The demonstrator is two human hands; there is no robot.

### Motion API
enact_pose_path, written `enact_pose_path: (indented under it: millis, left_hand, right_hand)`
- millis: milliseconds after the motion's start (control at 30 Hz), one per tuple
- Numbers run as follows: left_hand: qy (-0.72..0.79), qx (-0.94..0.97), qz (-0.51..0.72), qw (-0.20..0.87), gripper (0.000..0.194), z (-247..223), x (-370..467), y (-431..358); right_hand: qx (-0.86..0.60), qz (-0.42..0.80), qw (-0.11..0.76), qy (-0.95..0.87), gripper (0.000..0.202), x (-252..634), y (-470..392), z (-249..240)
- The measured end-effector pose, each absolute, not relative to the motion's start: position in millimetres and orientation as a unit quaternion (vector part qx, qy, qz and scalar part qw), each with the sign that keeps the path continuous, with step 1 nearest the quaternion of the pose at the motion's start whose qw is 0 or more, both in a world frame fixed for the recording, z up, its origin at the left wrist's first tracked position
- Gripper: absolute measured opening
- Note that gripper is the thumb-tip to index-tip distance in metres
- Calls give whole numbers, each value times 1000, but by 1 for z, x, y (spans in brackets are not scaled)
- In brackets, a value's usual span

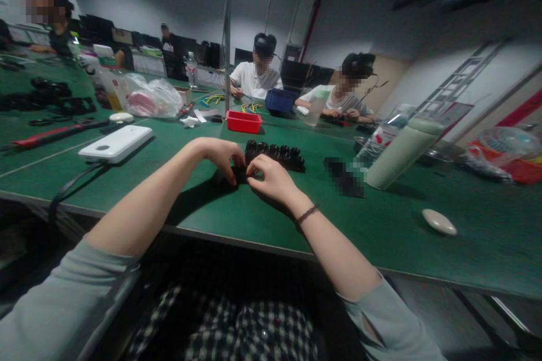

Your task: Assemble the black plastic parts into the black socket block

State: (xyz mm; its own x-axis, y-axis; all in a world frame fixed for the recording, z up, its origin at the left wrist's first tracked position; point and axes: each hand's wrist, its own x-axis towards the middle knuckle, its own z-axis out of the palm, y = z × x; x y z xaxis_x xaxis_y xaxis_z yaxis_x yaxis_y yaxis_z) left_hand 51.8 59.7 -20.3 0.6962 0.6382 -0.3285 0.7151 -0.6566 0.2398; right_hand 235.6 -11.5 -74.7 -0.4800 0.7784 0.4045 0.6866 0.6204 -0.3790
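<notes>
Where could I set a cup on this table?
Bare tabletop shows between the right forearm and the white oval object at right, and between the white device and the left forearm. Crowded: around the left hand, right hand and black parts, and around the plastic bag.

Our left forearm and right forearm stretch forward and inward, bringing our hands close together. Our left wrist arches sharply, the left hand curving downward; our right hand curls, thumb and forefinger drawn together in a pinch.
</notes>
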Motion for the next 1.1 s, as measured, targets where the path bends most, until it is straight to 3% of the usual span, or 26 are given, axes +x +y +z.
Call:
enact_pose_path:
  millis: [167,500,1100]
  left_hand:
    - [372,904,-108,181,67,-21,51,62]
    - [357,903,-86,224,46,-27,48,67]
    - [371,905,-46,201,44,-24,51,64]
  right_hand:
    - [-427,81,283,-855,9,237,-10,-77]
    - [-442,72,273,-851,7,236,-10,-78]
    - [-448,83,262,-851,7,235,-11,-75]
